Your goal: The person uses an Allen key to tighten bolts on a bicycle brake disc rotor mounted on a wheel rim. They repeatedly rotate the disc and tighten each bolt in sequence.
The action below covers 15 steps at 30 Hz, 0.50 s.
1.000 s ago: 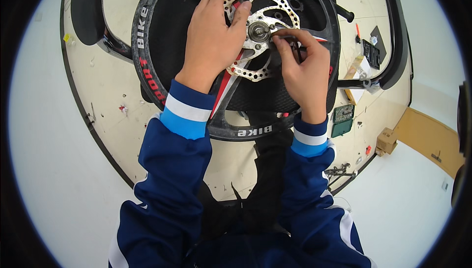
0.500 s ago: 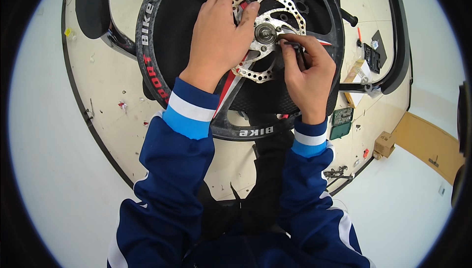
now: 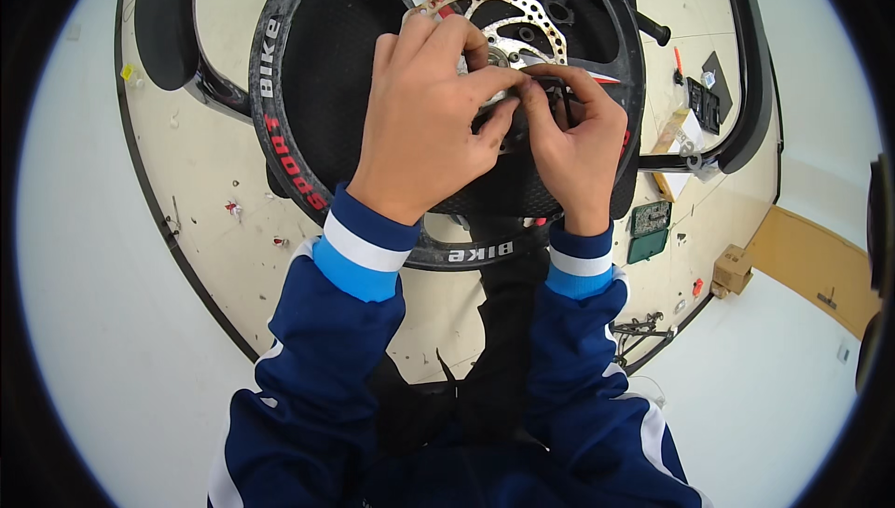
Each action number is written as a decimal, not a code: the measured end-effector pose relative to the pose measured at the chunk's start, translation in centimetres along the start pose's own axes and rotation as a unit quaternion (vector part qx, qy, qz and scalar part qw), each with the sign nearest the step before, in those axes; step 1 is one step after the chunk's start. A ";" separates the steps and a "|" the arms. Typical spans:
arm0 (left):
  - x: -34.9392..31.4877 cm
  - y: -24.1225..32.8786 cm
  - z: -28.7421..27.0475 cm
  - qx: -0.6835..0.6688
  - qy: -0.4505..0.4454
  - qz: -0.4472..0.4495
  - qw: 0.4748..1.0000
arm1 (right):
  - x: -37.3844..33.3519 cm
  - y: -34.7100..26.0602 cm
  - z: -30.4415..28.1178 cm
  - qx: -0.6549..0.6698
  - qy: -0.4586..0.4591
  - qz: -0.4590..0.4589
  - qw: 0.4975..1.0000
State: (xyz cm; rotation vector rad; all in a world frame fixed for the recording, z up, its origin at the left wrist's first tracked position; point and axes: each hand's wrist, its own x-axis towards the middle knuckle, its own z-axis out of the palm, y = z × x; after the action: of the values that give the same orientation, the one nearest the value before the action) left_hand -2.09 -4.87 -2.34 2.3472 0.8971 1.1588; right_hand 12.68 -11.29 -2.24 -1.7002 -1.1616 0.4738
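Observation:
A black bicycle wheel (image 3: pixel 263 140) with red and white spokes lies flat before me, its perforated silver brake disc (image 3: pixel 550 31) around the hub. My right hand (image 3: pixel 583 130) pinches a dark, bent tool that looks like a hex key (image 3: pixel 552 90), just right of the hub. From the left my left hand (image 3: pixel 424 102) reaches over the disc, thumb and forefinger meeting the right fingertips. What lies between those left fingertips is hidden. My left hand also covers the lower left part of the disc and some of the hub.
Beneath the wheel is a black chair seat (image 3: pixel 340 70), with a left armrest (image 3: pixel 168 23) and a right armrest (image 3: pixel 757 89). On the floor at right lie a black tool case (image 3: pixel 704 107), a green case (image 3: pixel 649 230) and a cardboard box (image 3: pixel 732 268).
My left hand has left the disc's upper left edge, and its thumb and forefinger have come to the right fingertips. The wheel has shifted slightly left in view.

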 end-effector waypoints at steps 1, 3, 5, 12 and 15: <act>0.0 0.2 0.2 0.006 -0.001 -0.002 1.000 | 0.0 -0.1 -0.2 -0.007 -0.010 0.008 1.000; -0.2 0.3 0.6 0.020 0.004 -0.005 1.000 | 0.0 -0.5 -0.5 -0.019 -0.032 0.026 0.999; -0.2 0.2 1.2 0.034 0.016 -0.006 0.999 | 0.1 -0.7 -0.6 -0.019 -0.038 0.040 0.998; -0.4 0.4 1.6 0.029 0.020 -0.022 0.999 | 0.9 -1.0 -2.9 0.192 0.008 0.134 0.972; -0.4 0.4 1.7 0.024 0.021 -0.021 0.999 | 1.3 -0.7 -2.7 0.140 0.092 0.032 0.985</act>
State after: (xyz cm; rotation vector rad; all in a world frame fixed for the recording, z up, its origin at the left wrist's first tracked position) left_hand -0.70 -5.53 -3.31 2.3386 0.9943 1.1869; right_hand 14.97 -11.51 -0.22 -1.5055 -0.8664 0.4849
